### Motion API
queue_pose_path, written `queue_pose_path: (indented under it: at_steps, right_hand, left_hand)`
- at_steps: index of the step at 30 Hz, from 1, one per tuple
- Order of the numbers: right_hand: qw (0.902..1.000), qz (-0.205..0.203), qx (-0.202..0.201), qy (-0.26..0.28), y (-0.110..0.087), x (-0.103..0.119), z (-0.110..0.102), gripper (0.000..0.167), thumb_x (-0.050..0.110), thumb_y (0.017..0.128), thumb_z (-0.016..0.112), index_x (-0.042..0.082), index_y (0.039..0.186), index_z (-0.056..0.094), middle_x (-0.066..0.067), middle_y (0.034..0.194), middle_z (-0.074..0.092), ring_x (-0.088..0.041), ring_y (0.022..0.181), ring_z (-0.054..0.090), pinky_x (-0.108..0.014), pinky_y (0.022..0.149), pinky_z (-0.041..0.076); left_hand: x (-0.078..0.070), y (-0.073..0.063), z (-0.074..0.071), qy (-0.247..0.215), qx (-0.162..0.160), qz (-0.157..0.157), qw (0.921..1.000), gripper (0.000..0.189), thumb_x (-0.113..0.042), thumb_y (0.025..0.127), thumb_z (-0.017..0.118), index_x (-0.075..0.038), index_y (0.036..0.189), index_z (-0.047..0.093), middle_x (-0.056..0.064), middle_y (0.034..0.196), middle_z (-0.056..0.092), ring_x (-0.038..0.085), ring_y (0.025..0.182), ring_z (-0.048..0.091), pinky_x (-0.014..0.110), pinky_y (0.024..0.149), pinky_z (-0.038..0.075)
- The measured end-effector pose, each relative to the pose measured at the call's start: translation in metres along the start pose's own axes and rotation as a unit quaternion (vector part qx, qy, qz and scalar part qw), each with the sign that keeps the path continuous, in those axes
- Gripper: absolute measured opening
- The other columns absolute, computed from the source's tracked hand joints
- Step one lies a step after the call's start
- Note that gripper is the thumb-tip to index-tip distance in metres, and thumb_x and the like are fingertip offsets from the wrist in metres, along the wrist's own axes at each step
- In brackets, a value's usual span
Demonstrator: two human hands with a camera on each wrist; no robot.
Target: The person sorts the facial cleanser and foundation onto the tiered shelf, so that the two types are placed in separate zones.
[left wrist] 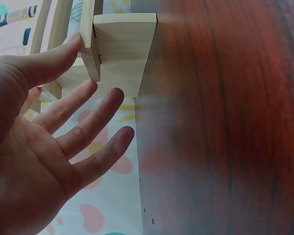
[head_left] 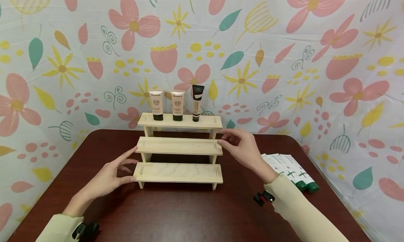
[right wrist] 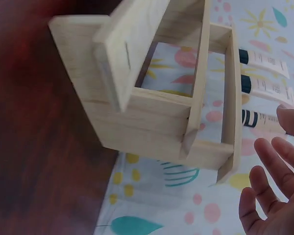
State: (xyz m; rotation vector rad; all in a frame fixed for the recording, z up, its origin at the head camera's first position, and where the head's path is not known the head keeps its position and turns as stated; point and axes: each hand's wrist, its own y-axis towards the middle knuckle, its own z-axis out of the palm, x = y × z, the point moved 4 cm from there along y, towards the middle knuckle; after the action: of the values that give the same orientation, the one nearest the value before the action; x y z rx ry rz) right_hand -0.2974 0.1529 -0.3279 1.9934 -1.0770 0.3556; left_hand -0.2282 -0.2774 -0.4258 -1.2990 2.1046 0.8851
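Note:
A three-tier wooden rack (head_left: 180, 146) stands on the table. Its top step holds two pale BB cream tubes (head_left: 156, 107) and a slimmer black-and-beige tube (head_left: 196, 107), all upright on their black caps. My left hand (head_left: 108, 175) is at the rack's left side, fingers extended; in the left wrist view its thumb (left wrist: 66, 51) touches the end of a shelf. My right hand (head_left: 241, 149) hovers by the right end of the middle step, fingers loosely bent with nothing between them. The right wrist view shows the right fingers (right wrist: 269, 156) apart from the rack.
Several white tubes with green caps (head_left: 303, 186) lie side by side on the dark red-brown table (head_left: 176, 214), right of the rack. A flower-patterned cloth (head_left: 268, 42) hangs behind and beside the table. Each wrist wears a dark strapped device (head_left: 264, 197).

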Motion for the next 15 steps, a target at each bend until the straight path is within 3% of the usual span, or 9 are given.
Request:
queue_pose_path:
  at_steps: [7, 15]
  right_hand:
    - [0.9987, 0.043, -0.029, -0.002, -0.032, -0.022, -0.022, 0.023, 0.025, 0.094, 0.084, 0.02, 0.116, 0.079, 0.007, 0.091, 0.071, -0.019, 0.078, 0.06, -0.032, 0.068, 0.048]
    - [0.9965, 0.07, -0.044, -0.015, -0.067, -0.052, -0.04, 0.017, 0.021, 0.097, 0.08, 0.015, 0.114, 0.08, 0.005, 0.089, 0.073, -0.015, 0.076, 0.062, -0.024, 0.068, 0.05]
  left_hand:
    - [-0.002, 0.001, -0.001, 0.01, -0.003, 0.003, 0.9999, 0.106, -0.003, 0.085, 0.088, -0.024, 0.169, 0.028, 0.014, 0.132, 0.069, 0.029, 0.097, 0.074, 0.046, 0.084, 0.059]
    - [-0.002, 0.002, -0.002, 0.016, 0.001, 0.013, 0.9998, 0.102, -0.006, 0.086, 0.088, -0.023, 0.168, 0.031, 0.015, 0.132, 0.069, 0.028, 0.096, 0.074, 0.043, 0.082, 0.06]
